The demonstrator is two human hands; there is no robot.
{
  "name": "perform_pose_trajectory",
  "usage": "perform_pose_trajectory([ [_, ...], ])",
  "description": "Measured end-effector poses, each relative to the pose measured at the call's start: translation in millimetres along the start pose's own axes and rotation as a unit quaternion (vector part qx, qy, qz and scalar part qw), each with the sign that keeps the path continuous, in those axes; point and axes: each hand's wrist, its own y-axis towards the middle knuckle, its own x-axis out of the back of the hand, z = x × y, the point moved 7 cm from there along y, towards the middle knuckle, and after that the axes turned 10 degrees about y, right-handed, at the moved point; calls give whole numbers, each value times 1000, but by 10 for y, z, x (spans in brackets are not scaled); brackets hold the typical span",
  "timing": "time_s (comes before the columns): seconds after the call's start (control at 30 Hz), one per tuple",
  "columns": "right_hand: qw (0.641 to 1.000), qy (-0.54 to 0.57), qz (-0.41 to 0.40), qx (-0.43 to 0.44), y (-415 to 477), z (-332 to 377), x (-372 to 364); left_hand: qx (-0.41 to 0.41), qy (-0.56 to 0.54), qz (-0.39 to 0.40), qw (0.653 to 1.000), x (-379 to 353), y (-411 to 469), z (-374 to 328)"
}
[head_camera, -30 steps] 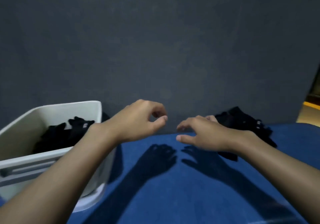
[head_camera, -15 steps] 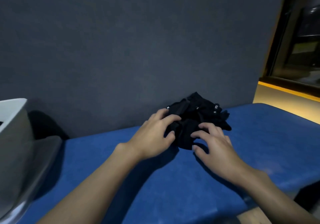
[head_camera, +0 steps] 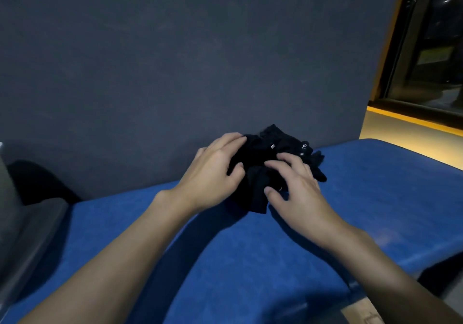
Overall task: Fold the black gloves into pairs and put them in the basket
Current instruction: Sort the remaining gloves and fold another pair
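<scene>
Both hands are now resting on the pile, pressing a bit deeper into it than a moment ago, and the head is turning so the basket is sliding almost out of sight on the left

Fingers of the left hand (head_camera: 215,171) are bending and spreading over the left side of the black gloves (head_camera: 265,173), with the tips touching the cloth. Fingers of the right hand (head_camera: 298,188) are spreading too, with the tips pushing into the front and right side. Neither hand is squeezing a glove tight yet; they are feeling around, loose and half open. I am guessing they are hunting for two gloves that go together, so a pair can be pulled out and folded.

All the gloves are lying in one bumpy heap, tangled up, with small white tags (head_camera: 304,146) showing on top. That heap is sitting on the blue table (head_camera: 250,261), pushed up close to the dark grey wall (head_camera: 175,61) behind it.

Only a grey edge of the basket (head_camera: 10,211) is showing far to the left, well apart from the heap. Nothing is lying between them on the blue top. Off to the right, a dark window (head_camera: 431,48) with a yellow frame is showing. Tangled gloves may be coming up together, so picking just one could be tricky
</scene>
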Motion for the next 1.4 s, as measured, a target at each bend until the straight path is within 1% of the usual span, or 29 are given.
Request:
perform_pose_trajectory([
  [0.2,998,61,-13,26,43,216,-86,-22,-25,-51,998,354,-186,125],
  [0.3,994,88,-6,65,51,372,-183,-31,-17,-58,998,539,-367,245],
  [0.37,992,81,5,100,44,495,-293,-29,-15,-51,998,631,-511,350],
  [0.67,976,15,90,200,-243,840,-806,39,-14,-35,999,755,-1193,847],
  [0.8,966,-16,161,203,-427,847,-1024,59,-18,-12,998,680,-1472,1015],
  [0.9,958,-11,184,221,-525,899,-1111,72,-40,3,997,650,-1638,1096],
  [1.0,964,34,151,216,-510,953,-1072,105,-75,1,992,667,-1735,1164],
  [1.07,969,55,119,210,-465,965,-1034,131,-82,1,988,666,-1772,1211],
  [1.13,973,66,107,195,-431,950,-1039,150,-79,6,985,635,-1793,1255],
  [1.27,979,58,135,143,-437,858,-1122,170,-77,39,982,506,-1807,1295],
  [1.4,984,34,153,88,-412,775,-1158,158,-80,64,982,419,-1820,1289],
])
